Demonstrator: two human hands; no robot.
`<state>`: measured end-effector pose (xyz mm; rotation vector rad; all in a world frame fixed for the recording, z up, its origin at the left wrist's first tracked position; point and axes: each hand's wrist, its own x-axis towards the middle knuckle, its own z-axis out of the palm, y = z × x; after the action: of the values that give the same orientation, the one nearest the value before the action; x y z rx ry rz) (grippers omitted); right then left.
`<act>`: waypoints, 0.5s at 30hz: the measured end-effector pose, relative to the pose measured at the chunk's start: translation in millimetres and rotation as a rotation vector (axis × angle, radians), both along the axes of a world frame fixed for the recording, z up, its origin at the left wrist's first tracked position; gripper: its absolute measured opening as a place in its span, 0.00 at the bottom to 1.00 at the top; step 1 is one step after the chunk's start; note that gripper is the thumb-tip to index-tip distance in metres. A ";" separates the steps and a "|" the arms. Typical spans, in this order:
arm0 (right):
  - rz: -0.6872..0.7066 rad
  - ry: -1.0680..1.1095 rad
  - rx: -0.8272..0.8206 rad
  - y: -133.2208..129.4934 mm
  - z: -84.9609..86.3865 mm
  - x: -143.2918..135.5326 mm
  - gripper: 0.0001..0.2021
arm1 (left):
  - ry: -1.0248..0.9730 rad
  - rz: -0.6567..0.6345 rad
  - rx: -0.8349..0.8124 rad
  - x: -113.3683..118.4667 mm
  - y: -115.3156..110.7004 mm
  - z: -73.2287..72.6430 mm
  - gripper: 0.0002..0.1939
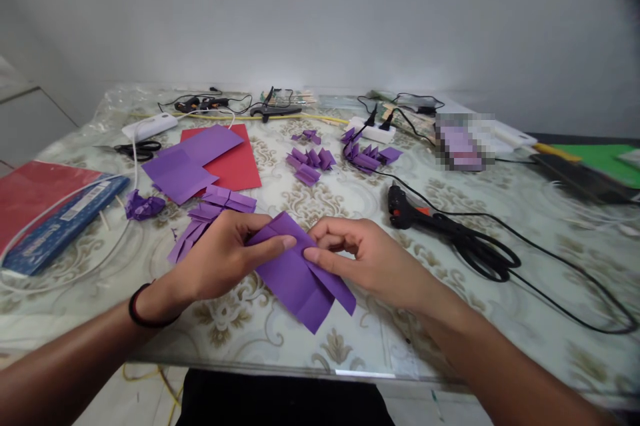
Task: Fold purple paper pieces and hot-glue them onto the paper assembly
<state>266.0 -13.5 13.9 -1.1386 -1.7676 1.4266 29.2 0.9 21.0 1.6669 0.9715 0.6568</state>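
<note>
A creased sheet of purple paper (295, 279) is held above the table between both hands, tilted, with a fold along its right side. My left hand (230, 249) grips its upper left edge, thumb lying on top. On the folded right edge, my right hand (353, 249) pinches the paper between thumb and fingers. Behind my left hand lie several folded purple paper strips (215, 206). A crumpled purple paper (144, 205) sits farther left. More folded purple pieces (310, 163) rest beyond the hands, with another cluster (367, 156) to their right.
Flat purple sheets (185, 159) overlap a red sheet (240, 166) at the left. A black glue gun (400, 206) touches black scissors (480, 249) at the right, its cord looping around. A white power strip (373, 129), pliers (275, 109) and other scissors (137, 148) lie farther back.
</note>
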 end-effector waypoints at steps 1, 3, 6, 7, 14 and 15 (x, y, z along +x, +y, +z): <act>0.004 0.017 0.000 -0.4 -0.2 -0.8 0.12 | -0.003 -0.006 -0.005 0.1 -0.6 0.7 0.20; 0.006 0.054 0.008 -1.8 -0.9 -2.9 0.12 | 0.008 -0.027 -0.010 0.3 -1.7 1.5 0.20; -0.004 0.100 0.014 -4.1 -3.3 -6.4 0.13 | 0.039 -0.078 -0.022 0.6 -2.5 1.1 0.21; -0.011 0.107 0.014 -4.8 -4.4 -7.4 0.13 | 0.049 -0.094 -0.031 0.7 -2.6 0.8 0.21; -0.050 0.131 0.022 -7.0 -7.7 -11.3 0.17 | 0.003 -0.148 -0.068 2.2 -3.4 0.2 0.22; -0.046 0.135 0.006 -7.2 -7.3 -11.2 0.17 | -0.004 -0.144 -0.067 2.0 -3.1 0.3 0.22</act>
<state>254.7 -20.7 6.6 -1.0479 -1.6410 1.4353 31.2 -2.2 21.3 1.6579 0.8525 0.5256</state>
